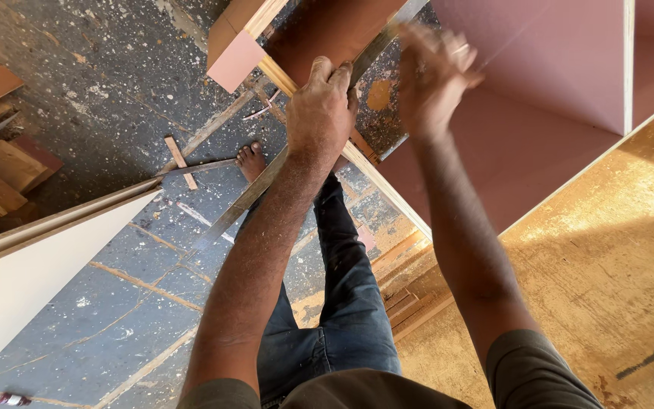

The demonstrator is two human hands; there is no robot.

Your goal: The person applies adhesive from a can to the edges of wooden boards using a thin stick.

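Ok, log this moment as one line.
left hand: grips wooden strip | right hand: blurred, over pink cabinet edge | bare foot on floor

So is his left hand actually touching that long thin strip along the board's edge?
Touching. The head view shows the left hand with fingers curled over the long thin strip, pressing it against the pink board's edge.
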